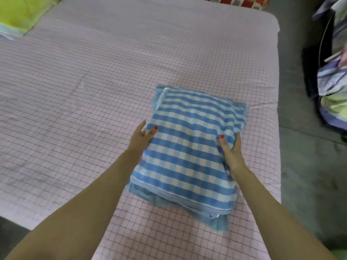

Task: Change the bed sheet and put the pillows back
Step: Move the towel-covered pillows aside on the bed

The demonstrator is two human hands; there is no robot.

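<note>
Pillow (pixel 189 147), blue-and-white checked: lying on the pink grid bed sheet (pixel 75 91), near its right edge. You are gripping it with your left hand (pixel 140 137) and right hand (pixel 231 151), thumbs pressing on top, fingers clasping the sides.

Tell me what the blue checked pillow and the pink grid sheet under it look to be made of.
Blue checked pillow: a woven fabric cover, probably cotton, matte; it dents softly where the left hand and right hand grip its sides, so a soft filling. Pink grid sheet: thin matte woven cloth, likely cotton or a blend; it lies flat with fine creases and no sheen.
</note>
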